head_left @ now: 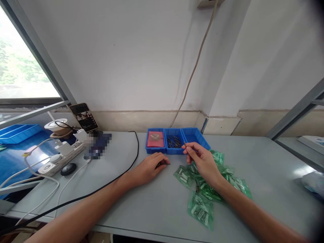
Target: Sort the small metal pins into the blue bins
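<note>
My left hand (pixel 154 166) rests on the grey tabletop, its fingers curled over some thin dark metal pieces that poke out at the fingertips. My right hand (pixel 198 158) is raised in a pinch on a small, thin, brownish pin-like piece (pixel 185 145), in front of the blue bins. The middle blue bin (pixel 174 152) holds many dark, slim metal pieces, like screws or pins. In the left blue bin (pixel 155 150) lies a pink sheet (pixel 155 143) with a small clear bag on it. Beneath my right hand and forearm spread green plastic bags (pixel 201 208) with small metallic parts inside.
A black cable (pixel 101 187) crosses the table beside my left forearm. At the left stand a power strip (pixel 63 155) with plugs, a black round object (pixel 68 169) and a propped phone (pixel 84 116). The right blue bin (pixel 193 135) adjoins the others. A wall rises behind.
</note>
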Motion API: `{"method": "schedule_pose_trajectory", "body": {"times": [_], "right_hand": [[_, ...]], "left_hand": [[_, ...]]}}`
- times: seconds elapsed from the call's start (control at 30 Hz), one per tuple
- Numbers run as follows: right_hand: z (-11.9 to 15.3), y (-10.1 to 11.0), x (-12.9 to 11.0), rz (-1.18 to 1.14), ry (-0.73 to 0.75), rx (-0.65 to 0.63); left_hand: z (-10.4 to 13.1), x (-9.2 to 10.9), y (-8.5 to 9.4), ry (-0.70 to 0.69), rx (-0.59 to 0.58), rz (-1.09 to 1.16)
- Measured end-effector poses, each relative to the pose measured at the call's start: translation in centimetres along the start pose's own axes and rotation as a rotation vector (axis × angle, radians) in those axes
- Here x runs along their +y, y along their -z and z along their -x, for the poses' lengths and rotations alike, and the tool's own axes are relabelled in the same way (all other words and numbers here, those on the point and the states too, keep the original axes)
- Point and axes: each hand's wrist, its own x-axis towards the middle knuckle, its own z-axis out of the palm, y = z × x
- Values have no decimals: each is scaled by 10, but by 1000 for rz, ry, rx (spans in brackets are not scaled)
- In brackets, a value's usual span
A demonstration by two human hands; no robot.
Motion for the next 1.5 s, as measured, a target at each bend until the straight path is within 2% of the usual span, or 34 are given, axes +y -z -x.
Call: {"method": "schedule_pose_trajectory", "body": {"times": [0.27,0.5,0.8,1.03,1.23,1.3,1.37,1.47,1.5], "right_hand": [[7,-5,-6,36,-44,-109],[9,-6,-8,30,-59,-136],[8,-8,-15,-113,-266,-36],[5,-6,-12,-226,-313,-2],[6,-6,-21,-201,-329,-2],[5,-6,-22,-156,-322,-26],[5,-5,-21,-27,-255,-51],[7,0,-20,389,3,-129],[8,1,-19,548,80,-189]], "left_hand": [[0,0,-2,-71,-3,-47],[1,-3,-3,-75,3,-45],[0,-4,-4,-114,1,-84],[-1,-1,-3,-99,0,-82],[-3,6,2,-105,-32,-91],[-2,6,2,-103,-30,-85],[-2,4,1,-95,-24,-76],[0,2,1,-86,-19,-63],[0,1,0,-88,-20,-62]]}}
